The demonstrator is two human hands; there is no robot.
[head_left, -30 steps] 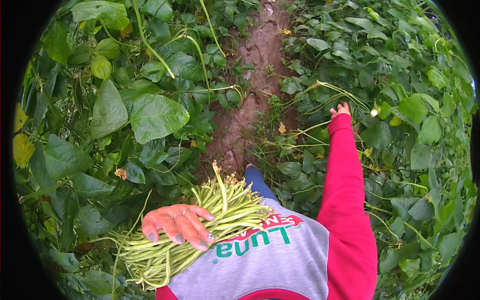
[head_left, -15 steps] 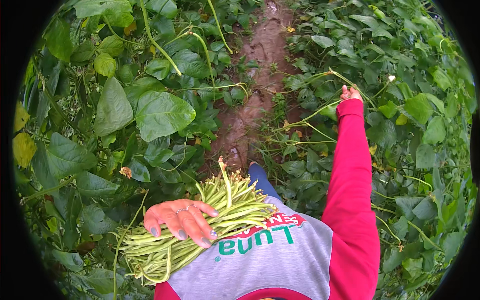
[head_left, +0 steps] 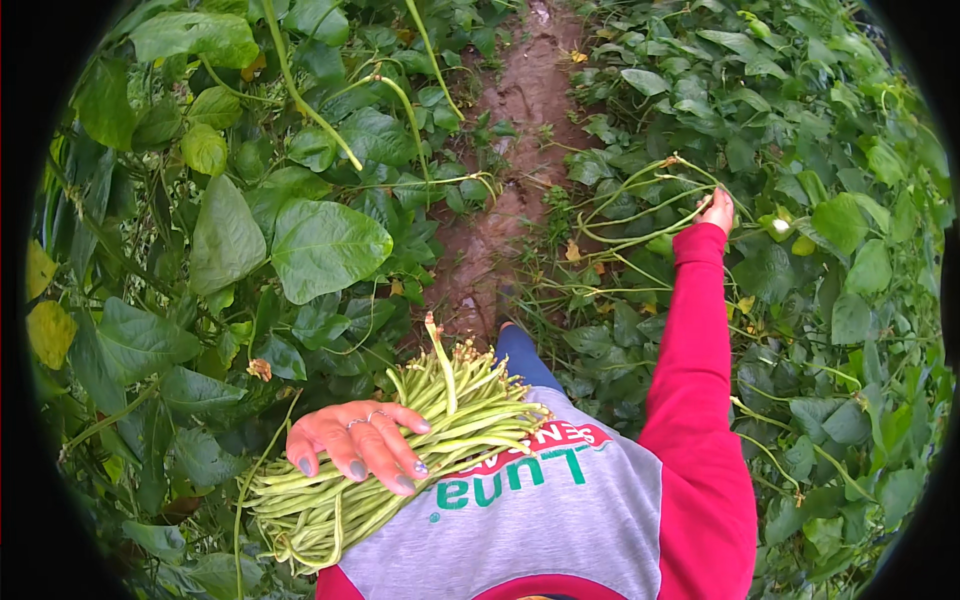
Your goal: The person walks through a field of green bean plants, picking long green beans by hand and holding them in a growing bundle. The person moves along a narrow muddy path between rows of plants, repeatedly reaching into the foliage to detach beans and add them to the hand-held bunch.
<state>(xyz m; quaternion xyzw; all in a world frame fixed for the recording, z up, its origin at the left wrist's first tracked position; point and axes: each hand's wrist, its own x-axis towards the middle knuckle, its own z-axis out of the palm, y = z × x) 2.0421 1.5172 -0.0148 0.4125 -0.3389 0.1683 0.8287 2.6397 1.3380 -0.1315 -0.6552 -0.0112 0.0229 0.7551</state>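
Note:
A thick bundle of long green beans (head_left: 470, 425) lies across the front of my body. My left hand (head_left: 362, 440) is laid over it, fingers wrapped round the top and a ring on one of them, pressing the beans against my shirt. Farther off, my right arm in a red sleeve stretches to the plants on the right. My right hand (head_left: 717, 210) is closed on a few long beans (head_left: 640, 205), which loop out leftward over the leaves. Its fingertips are partly hidden, so how the beans sit in the grip is unclear.
A wet, muddy path (head_left: 520, 170) runs ahead between two dense rows of bean plants. Large leaves (head_left: 330, 248) crowd the left, with long pods (head_left: 310, 110) hanging over the path side. More foliage (head_left: 850, 220) and pods (head_left: 770, 460) fill the right. My blue-clad leg (head_left: 522, 355) stands on the path.
My right hand has come slightly nearer and to the right, and the beans in it now curve in a rounder loop. My left hand stays on the bundle.

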